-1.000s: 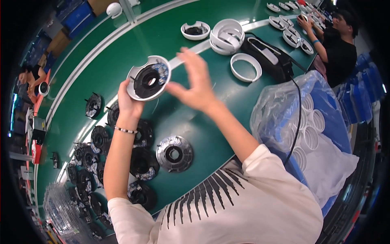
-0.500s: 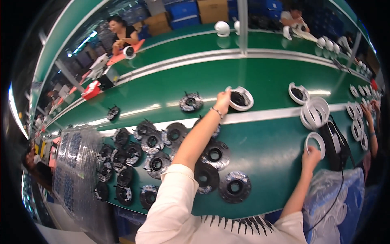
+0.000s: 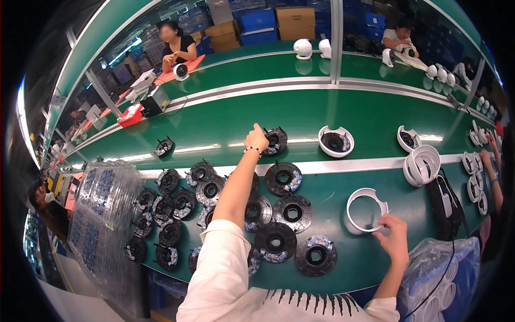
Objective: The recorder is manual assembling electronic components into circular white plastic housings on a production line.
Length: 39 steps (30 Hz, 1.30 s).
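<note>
My left hand [image 3: 256, 138] is stretched over the belt, its fingers closed at the left edge of a round black plastic part [image 3: 276, 143] with small prongs. The hand hides that edge. In my right hand [image 3: 394, 236] is a white ring [image 3: 351, 216] with a notch in its rim, pinched at its lower right side and tilted above the green table. Right of my left hand, a white ring-shaped housing [image 3: 322, 141] with a black part [image 3: 336, 141] inside rests on the belt. Several black discs with circuit boards [image 3: 292, 212] lie around my left forearm.
White rings [image 3: 421, 165] are stacked at the right, beside a black device [image 3: 444, 206] with a cable. A plastic-wrapped bin [image 3: 466, 257] stands at lower right. Stacked clear trays [image 3: 102, 204] are at the left. A metal rail [image 3: 322, 166] divides belt and table. Other people work across the belt.
My left hand has let go of the white housing on the belt and moved left to the black part. My right hand has brought the white ring leftward from near the stack.
</note>
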### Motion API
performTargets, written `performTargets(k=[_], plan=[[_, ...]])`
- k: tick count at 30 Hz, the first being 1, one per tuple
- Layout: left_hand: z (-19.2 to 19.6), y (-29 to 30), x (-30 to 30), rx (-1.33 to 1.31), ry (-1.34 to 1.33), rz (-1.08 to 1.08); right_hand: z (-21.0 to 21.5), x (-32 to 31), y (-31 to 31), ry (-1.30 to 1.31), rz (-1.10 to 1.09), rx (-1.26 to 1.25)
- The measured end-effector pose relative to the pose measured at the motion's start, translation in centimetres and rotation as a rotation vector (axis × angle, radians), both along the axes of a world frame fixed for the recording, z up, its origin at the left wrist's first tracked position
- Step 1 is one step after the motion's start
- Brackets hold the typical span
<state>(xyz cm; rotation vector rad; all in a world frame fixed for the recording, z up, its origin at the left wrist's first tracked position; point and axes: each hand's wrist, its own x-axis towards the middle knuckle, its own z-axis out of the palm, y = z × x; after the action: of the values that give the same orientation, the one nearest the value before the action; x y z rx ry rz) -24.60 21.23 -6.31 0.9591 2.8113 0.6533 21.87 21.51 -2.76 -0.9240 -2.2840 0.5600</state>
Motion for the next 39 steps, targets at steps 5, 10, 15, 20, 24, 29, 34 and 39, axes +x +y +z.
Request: performTargets(k=[5, 10, 15, 20, 24, 29, 34, 39], plan=[[1.4, 0.0, 0.4, 0.173, -0.292, 0.017, 0.5, 0.4, 1.1, -0.27, 0.117, -0.066], [1.6, -0.4, -0.5, 0.518, -0.537, 0.001, 0.0, -2.6, 0.6, -0.025, -0.099, 0.226], [6.3, -3.5, 5.6, 0.793, -0.891, -0.296, -2.2, -6.3, -1.0, -0.242, 0.073, 0.168], [9.2, -7.3, 10.2, 0.941, -0.922, -0.376, -1.5, -3.9, -1.7, -0.383, 0.19, 0.07], [9.6, -8.6, 11.3, 0.947, -0.939, -0.461, 0.0, -3.0, -2.4, -0.506, -0.051, -0.03], [9.1, -7.4, 13.1, 1.005, -0.985, -0.588, -1.5, -3.4, -0.4, -0.409, -0.206, -0.297], [8.8, -8.0, 15.0, 1.123, -0.962, -0.619, -1.1, -4.3, -1.6, -0.44, -0.227, -0.155], [8.0, -8.0, 17.3, 1.167, -0.992, -0.67, -1.0, -5.0, -2.2, -0.357, -0.259, -0.099]])
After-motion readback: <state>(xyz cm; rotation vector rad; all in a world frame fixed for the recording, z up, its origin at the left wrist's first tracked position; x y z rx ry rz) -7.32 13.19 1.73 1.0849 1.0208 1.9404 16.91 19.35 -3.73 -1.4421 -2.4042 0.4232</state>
